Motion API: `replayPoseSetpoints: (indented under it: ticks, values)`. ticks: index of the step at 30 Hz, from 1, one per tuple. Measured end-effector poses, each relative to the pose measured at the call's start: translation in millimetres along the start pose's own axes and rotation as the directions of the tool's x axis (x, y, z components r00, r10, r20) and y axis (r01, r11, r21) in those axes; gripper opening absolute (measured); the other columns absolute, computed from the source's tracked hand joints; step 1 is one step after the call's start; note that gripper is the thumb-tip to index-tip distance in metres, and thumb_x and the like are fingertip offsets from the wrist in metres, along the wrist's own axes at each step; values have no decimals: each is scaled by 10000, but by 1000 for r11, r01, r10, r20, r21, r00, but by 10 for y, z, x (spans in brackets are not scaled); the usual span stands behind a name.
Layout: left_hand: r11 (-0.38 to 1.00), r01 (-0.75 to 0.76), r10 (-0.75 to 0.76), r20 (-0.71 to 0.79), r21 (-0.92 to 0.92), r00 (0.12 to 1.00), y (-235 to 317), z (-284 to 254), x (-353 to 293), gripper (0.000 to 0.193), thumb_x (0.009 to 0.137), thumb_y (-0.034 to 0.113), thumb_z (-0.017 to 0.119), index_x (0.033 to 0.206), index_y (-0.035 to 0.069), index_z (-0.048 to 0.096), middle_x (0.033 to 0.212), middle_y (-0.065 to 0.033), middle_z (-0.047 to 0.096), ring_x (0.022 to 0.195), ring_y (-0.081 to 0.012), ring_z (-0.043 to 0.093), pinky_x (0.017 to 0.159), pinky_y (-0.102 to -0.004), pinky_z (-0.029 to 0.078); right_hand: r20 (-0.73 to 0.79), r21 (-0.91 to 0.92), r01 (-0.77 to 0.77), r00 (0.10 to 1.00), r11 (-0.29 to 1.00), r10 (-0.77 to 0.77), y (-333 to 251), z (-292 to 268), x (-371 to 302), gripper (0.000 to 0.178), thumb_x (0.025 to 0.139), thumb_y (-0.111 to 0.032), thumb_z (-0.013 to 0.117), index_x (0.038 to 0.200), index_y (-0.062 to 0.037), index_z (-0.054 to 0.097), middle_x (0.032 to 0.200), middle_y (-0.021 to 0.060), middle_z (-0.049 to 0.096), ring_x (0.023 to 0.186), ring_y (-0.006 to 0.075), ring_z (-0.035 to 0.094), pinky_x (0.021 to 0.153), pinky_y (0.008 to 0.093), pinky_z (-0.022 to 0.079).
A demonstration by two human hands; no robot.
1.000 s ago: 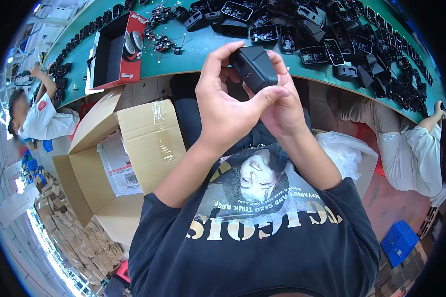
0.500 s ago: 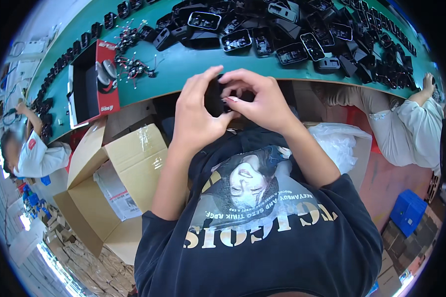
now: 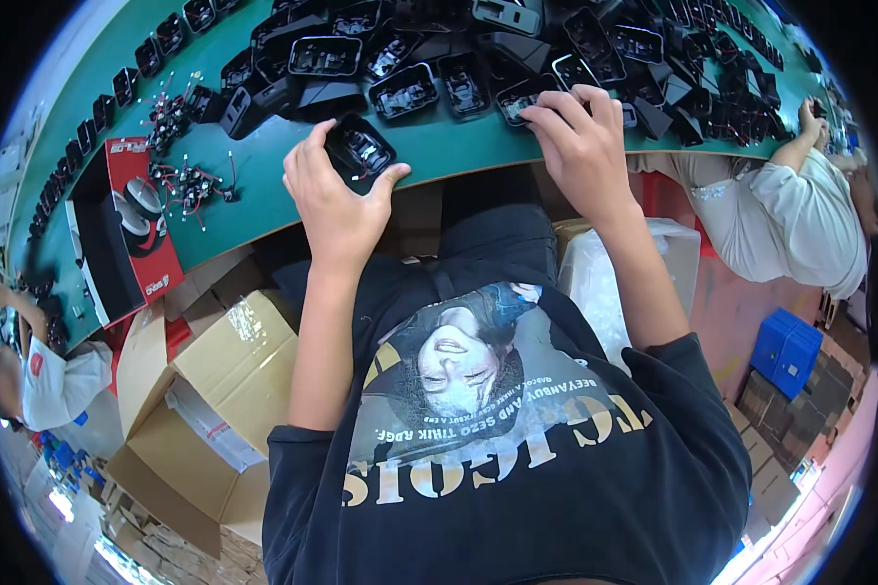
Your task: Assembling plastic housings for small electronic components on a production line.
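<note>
My left hand (image 3: 341, 210) grips an open black plastic housing (image 3: 361, 144) between its thumb and fingers at the table's near edge. The housing's inner side faces up, and small parts show inside it. Farther right, my right hand (image 3: 587, 151) has its fingers curled over the right end of another black housing (image 3: 513, 105) at the front of the pile. Its fingertips meet the rim, while the thumb is mostly hidden. Several similar housings (image 3: 405, 91) lie heaped just beyond both hands on the green table (image 3: 449, 151).
Left of my left hand lie wired parts (image 3: 190, 180) and a red box (image 3: 132, 214) holding rounded grey pieces. An open carton (image 3: 234, 351) stands below the table edge at left. A bag of clear plastic (image 3: 605, 292) is at right. Co-workers sit at both sides.
My hands were together over my lap around a dark object. They have parted: the left is now at the table edge with a housing, the right at the pile. The view has shifted.
</note>
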State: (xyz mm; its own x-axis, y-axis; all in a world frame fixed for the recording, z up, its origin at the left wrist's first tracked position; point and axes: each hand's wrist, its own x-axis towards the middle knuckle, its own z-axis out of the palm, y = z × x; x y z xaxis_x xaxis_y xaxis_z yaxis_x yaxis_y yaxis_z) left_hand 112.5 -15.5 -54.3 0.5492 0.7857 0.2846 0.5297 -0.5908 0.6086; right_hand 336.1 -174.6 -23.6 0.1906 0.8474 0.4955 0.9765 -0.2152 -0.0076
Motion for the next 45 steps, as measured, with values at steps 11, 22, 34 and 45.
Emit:
replayPoseSetpoints:
  ticks: [11,22,34,45]
  values:
    - [885,-324,230,-290,-335,929,150,-338,-467,927,640,313,884,1384,27,413,1259,-140,462,1086,-305,498,969,-360,415,7,778,143,972,612,-236,-185,-384,273,252,730,69,714,942,-64,738,975,23,704,905,238,569,803,329,502]
    - [180,126,-554,5,-976,832,-464,-662,-797,434,868,26,707,1269,29,542,1155,-125,635,835,-154,571,767,-265,484,-12,761,236,936,604,-351,-1977,450,1206,152,774,17,728,912,-42,710,1020,73,693,893,227,629,798,308,517]
    - [258,95,-497,-48,-962,867,-536,-827,-539,463,834,-13,687,1287,13,594,1139,-117,673,965,-183,616,906,-285,498,112,874,15,967,486,-231,-2085,476,1207,228,796,27,754,1021,-4,734,853,67,717,698,161,649,667,245,530]
    - [242,0,-272,-68,-970,960,-31,-888,-434,538,767,23,693,1296,-4,599,1182,-128,673,1045,-220,624,1005,-316,461,76,940,-47,995,339,-71,-1683,-103,946,225,769,103,754,969,3,726,910,72,732,745,146,653,709,235,546]
